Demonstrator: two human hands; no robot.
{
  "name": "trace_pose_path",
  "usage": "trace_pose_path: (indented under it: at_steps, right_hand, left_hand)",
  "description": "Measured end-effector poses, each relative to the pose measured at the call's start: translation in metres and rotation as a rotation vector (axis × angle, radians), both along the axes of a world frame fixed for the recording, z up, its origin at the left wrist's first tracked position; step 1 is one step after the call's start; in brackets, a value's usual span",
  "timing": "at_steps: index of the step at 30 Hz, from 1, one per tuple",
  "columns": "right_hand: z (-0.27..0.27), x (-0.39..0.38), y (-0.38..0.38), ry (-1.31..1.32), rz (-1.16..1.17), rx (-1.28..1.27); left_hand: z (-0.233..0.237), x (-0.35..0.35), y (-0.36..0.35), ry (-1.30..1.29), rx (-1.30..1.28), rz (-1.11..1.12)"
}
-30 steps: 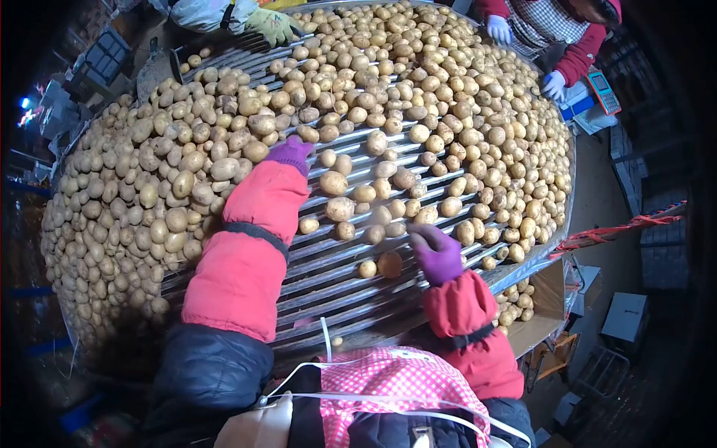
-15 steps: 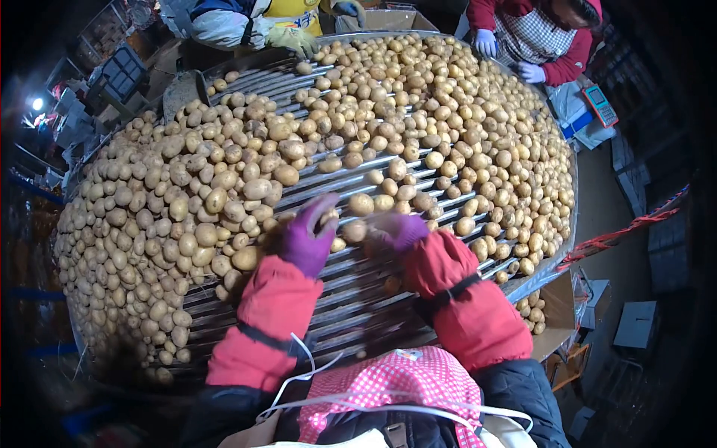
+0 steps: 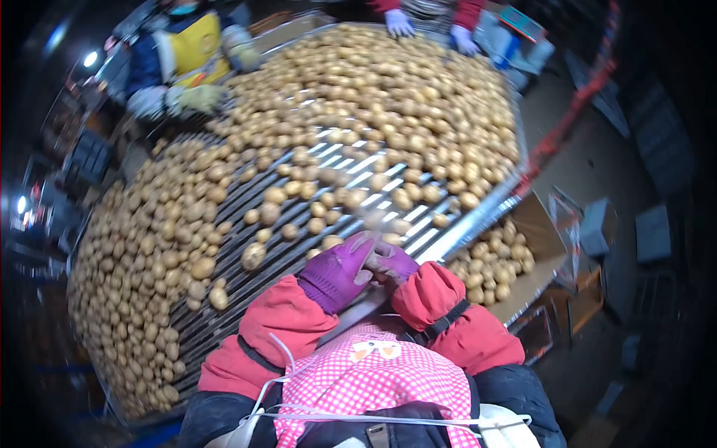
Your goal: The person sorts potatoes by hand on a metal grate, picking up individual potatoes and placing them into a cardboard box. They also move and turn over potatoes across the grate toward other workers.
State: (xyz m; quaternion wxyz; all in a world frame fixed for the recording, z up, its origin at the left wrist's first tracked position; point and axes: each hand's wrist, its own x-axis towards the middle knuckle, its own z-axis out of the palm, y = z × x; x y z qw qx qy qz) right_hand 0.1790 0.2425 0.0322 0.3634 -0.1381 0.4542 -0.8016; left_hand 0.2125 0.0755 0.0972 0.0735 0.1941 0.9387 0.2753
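Note:
My left hand (image 3: 340, 270), in a purple glove, is closed with its fingers curled, close to the near edge of the slatted sorting table (image 3: 275, 270). Touching it is my right hand (image 3: 393, 263), gloved the same way and closed too. Whatever the two hands hold between them, if anything, is hidden by the gloves. Loose potatoes (image 3: 289, 231) lie on the metal bars just beyond my fingers, some smeared by motion. A larger potato (image 3: 254, 256) rests to the left of my left hand.
Potatoes are heaped on the left (image 3: 142, 291) and far side (image 3: 358, 82). A cardboard box (image 3: 539, 228) of potatoes stands below the right edge. Across the table are a co-worker's yellow apron (image 3: 200, 48) and another's lilac-gloved hand (image 3: 399, 24). A red rope (image 3: 571, 112) hangs at right.
The view has swung towards the right side of the table. My hands have come back from over the bars and together near the front edge. Some potatoes on the bars have shifted.

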Motion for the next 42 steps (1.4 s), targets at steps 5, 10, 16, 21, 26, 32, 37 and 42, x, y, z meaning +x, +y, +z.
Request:
trace_pose_path:
  at_steps: [5,10,16,21,26,32,37,42]
  right_hand:
    - [-0.018,0.039,0.1,-0.021,-0.267,-0.061]
    - [-0.068,0.072,0.172,-0.18,-0.554,0.064]
    - [-0.035,0.084,0.305,-0.358,-1.124,-0.405]
    - [-0.036,0.043,0.463,-0.546,-1.374,-0.348]
    - [-0.073,0.004,0.55,-0.564,-1.685,-0.089]
    - [-0.116,-0.095,0.47,-0.217,-1.546,0.07]
    - [-0.059,-0.127,0.214,-0.148,-0.834,0.299]
    - [-0.039,-0.063,-0.054,0.489,-0.177,0.58]
  left_hand:
    - [-0.016,-0.006,0.089,-0.022,0.099,-0.314]
    - [-0.009,-0.01,0.168,-0.11,0.002,-0.469]
    - [-0.008,-0.015,0.184,0.071,0.291,-0.499]
    - [-0.037,-0.006,0.12,-0.164,0.294,-0.015]
    - [-0.071,0.024,0.023,-0.049,0.242,0.437]
    - [-0.057,0.133,-0.093,0.126,0.094,1.049]
    - [-0.068,0.217,-0.198,0.115,-0.391,1.341]
    - [-0.048,0.257,-0.272,-0.144,-0.258,1.477]
